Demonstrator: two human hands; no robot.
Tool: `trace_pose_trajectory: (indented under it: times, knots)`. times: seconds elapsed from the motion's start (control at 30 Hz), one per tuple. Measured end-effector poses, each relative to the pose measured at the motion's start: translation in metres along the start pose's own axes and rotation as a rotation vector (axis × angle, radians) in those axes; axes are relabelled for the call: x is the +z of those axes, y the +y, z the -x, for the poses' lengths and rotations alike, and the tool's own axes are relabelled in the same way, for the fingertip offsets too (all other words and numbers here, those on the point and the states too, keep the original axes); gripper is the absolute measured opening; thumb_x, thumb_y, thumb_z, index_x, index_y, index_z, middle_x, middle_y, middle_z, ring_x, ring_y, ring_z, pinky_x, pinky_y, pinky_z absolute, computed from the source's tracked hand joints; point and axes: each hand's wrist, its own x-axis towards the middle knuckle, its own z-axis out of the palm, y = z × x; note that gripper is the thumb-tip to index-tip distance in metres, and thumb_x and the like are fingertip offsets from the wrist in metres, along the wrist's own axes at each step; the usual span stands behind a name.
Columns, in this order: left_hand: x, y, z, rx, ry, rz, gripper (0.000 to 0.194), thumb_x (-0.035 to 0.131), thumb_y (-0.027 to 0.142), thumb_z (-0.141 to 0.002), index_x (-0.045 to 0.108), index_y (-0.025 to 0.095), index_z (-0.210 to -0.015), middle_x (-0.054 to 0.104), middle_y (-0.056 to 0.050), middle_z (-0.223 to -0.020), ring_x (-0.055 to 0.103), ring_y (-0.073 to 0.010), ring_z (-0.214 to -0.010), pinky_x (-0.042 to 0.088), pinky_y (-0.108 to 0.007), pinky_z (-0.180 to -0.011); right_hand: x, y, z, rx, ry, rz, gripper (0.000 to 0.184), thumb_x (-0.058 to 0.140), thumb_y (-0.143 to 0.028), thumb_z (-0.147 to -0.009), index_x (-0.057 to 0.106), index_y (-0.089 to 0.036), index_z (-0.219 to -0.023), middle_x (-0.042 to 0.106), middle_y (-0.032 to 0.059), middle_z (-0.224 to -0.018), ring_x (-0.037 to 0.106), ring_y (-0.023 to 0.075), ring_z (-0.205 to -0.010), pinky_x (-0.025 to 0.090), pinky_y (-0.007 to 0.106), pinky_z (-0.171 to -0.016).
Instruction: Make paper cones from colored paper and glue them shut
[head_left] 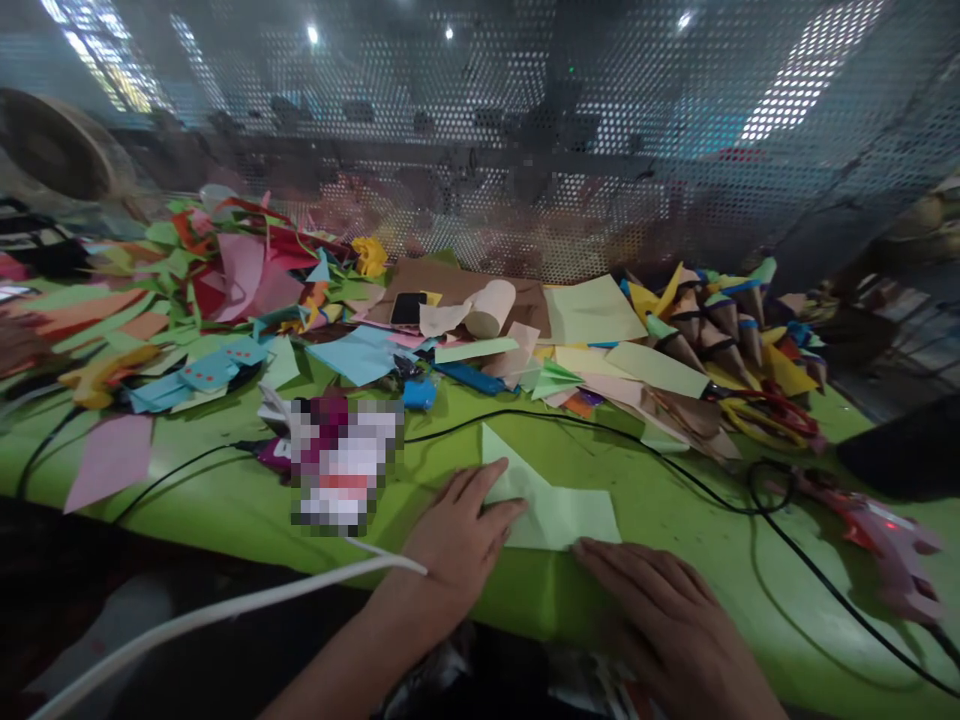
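A pale green sheet of paper [551, 512], with a pointed upper left part and a crease, lies on the green tabletop in front of me. My left hand [461, 525] rests on its left edge, fingers stretched out and the thumb over the paper. At the lower right corner of the sheet, my right hand [656, 600] lies flat with its fingertips touching the edge. Neither hand grips anything. A white cable [247, 597] passes across my left wrist.
Left of my hands lies a blurred-out phone [349, 470]. A black cable [600, 425] runs behind the paper towards a pink glue gun [889, 545]. Coloured paper scraps [232, 270] heap up at the back left. Paper cones [724, 325] stand at the back right, before a perforated metal screen [480, 130].
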Motion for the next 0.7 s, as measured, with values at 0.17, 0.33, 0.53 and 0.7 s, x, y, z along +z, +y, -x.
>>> trace_pose_trajectory:
  times: [0.17, 0.33, 0.53, 0.7]
  knots:
    - [0.009, 0.005, 0.006, 0.142, 0.215, -0.19, 0.034, 0.048, 0.025, -0.097, 0.059, 0.028, -0.129, 0.048, -0.001, -0.15, 0.041, -0.0218, -0.137, 0.028, -0.044, -0.117, 0.006, -0.001, -0.001, -0.014, 0.028, 0.041, 0.04, 0.057, -0.026, -0.09, 0.057, -0.021, -0.13, 0.071, 0.0014, -0.122, 0.066, 0.0195, -0.101, 0.046, 0.034, -0.085]
    - [0.004, 0.021, 0.017, 0.218, -0.001, -0.16, 0.051, 0.044, 0.045, -0.098, 0.041, 0.029, -0.146, 0.035, 0.002, -0.158, 0.028, -0.0234, -0.146, 0.019, -0.048, -0.12, 0.007, -0.002, 0.003, -0.015, 0.006, 0.058, 0.043, 0.06, -0.027, -0.089, 0.057, -0.021, -0.132, 0.07, 0.0016, -0.125, 0.065, 0.0205, -0.103, 0.044, 0.035, -0.087]
    - [0.002, 0.02, 0.021, 0.149, -0.193, -0.098, 0.064, 0.053, 0.04, -0.094, 0.027, 0.031, -0.152, 0.026, -0.001, -0.161, 0.028, -0.026, -0.146, 0.025, -0.055, -0.117, 0.006, -0.002, 0.013, 0.016, -0.015, 0.029, 0.05, 0.059, -0.019, -0.087, 0.053, -0.023, -0.136, 0.065, 0.0016, -0.133, 0.062, 0.0201, -0.113, 0.041, 0.036, -0.094]
    - [-0.003, 0.02, 0.02, 0.157, -0.184, -0.074, 0.062, 0.055, 0.04, -0.094, 0.03, 0.032, -0.15, 0.031, 0.0, -0.159, 0.031, -0.0256, -0.145, 0.025, -0.056, -0.116, 0.0, 0.006, 0.024, 0.072, 0.016, -0.005, 0.045, 0.058, -0.022, -0.088, 0.055, -0.025, -0.133, 0.067, 0.0019, -0.13, 0.063, 0.0219, -0.113, 0.042, 0.039, -0.094]
